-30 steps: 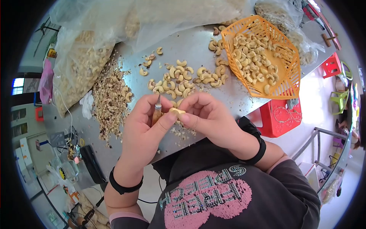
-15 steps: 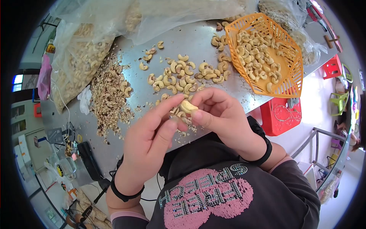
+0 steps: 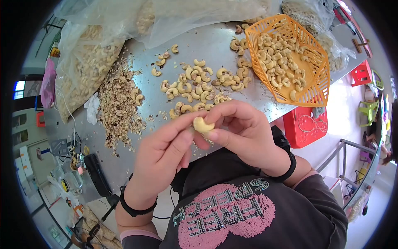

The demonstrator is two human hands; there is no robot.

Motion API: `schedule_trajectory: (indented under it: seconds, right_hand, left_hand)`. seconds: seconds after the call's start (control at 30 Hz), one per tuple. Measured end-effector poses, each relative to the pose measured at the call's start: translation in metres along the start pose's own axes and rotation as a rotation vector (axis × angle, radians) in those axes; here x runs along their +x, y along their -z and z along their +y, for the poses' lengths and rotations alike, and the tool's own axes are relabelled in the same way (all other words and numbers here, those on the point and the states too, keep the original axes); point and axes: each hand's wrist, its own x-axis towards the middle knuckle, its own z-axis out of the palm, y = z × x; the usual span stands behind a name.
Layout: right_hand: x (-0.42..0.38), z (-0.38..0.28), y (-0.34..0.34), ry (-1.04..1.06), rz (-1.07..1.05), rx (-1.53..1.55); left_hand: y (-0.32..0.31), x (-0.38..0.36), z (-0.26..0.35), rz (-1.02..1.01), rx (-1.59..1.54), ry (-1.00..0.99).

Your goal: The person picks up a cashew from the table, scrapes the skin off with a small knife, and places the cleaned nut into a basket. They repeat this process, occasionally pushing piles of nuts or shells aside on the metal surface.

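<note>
A pale, curved cashew nut (image 3: 203,125) is pinched between the thumb and fingers of my right hand (image 3: 244,135), just above the table's near edge. My left hand (image 3: 163,151) meets it from the other side, its index fingertip against the nut. Thumb and index finger of that hand are pressed close together; whatever may be between them is too small to make out. Just beyond my hands, loose cashews (image 3: 199,85) lie scattered over the metal table (image 3: 151,99).
An orange openwork basket (image 3: 319,89) with cashews sits at the right. Left of centre is a heap of skin flakes and broken bits (image 3: 118,108), beside a large clear bag of cashews (image 3: 89,62). A red stool (image 3: 304,128) stands below the table's right edge.
Both hands have come slightly lower and nearer my body. The cashew has been turned between the fingers and shows more of its pale side. The table's contents look the same.
</note>
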Motion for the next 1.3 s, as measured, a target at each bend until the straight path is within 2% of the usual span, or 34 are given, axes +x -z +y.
schedule_trajectory:
  seconds: [0.2,0.27,0.5,0.8,0.9,0.97,1.03,1.07,1.2,1.23,1.3]
  right_hand:
    - [0.000,0.008,0.007,0.163,-0.077,-0.340]
    - [0.000,0.007,0.003,0.133,-0.045,-0.269]
    - [-0.001,0.005,0.001,0.092,-0.004,-0.093]
    - [-0.002,0.005,0.001,0.094,0.009,-0.062]
    - [-0.003,0.007,0.003,0.090,0.049,-0.215]
    - [-0.004,0.009,0.003,0.023,0.107,-0.206]
    - [-0.002,0.006,0.003,-0.052,0.106,-0.169]
    - [-0.002,0.008,0.002,-0.077,0.119,-0.091]
    - [0.002,0.011,0.006,-0.079,0.121,-0.139]
    - [0.001,0.011,0.007,-0.060,0.124,-0.143]
    - [0.001,0.012,0.008,-0.071,0.126,-0.117]
  left_hand:
    - [0.001,0.002,0.007,0.031,-0.044,0.031]
    - [-0.003,0.001,0.003,0.092,-0.095,-0.030]
    - [0.000,-0.002,0.004,0.050,-0.031,-0.094]
    - [-0.002,-0.003,0.000,0.049,0.022,-0.180]
    - [-0.003,-0.002,-0.003,0.125,0.098,-0.126]
    - [-0.003,0.000,0.001,0.140,0.217,-0.113]
    - [0.000,0.001,-0.001,0.113,0.200,-0.054]
    - [-0.002,0.002,0.001,0.117,0.175,-0.094]
    - [-0.001,0.005,0.004,0.035,0.188,-0.062]
    - [0.000,0.010,0.003,-0.005,0.222,-0.148]
    - [-0.001,0.009,0.002,-0.022,0.221,-0.122]
